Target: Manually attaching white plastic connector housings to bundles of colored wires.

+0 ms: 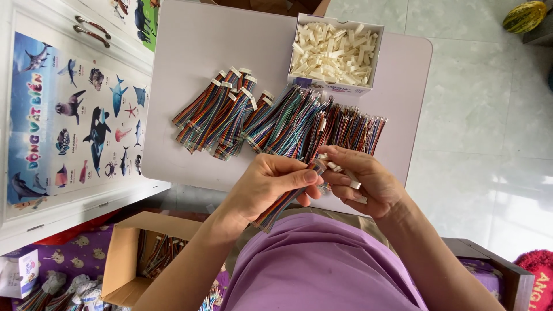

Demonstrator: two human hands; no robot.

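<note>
L hand [271, 187] pinched on multicolour wire bundle [285, 201], held over table edge [184, 173], wrist bent inward. R hand [360, 181] curled, gripping white connectors [351, 183] at bundle tip. Fingertips touching.

Counter [190, 69]: smooth matt laminate, pale lilac. Wire bundles [299, 124]: glossy plastic insulation, multi-colour. Connectors [337, 53]: white plastic, semi-matt, in a thin white card box [299, 40]. Carton [124, 259]: brown corrugated cardboard, matt. Floor tiles [478, 115]: glazed, shiny. Poster [75, 115]: glossy paper. Shirt [317, 265]: soft purple cloth, matt.
</note>
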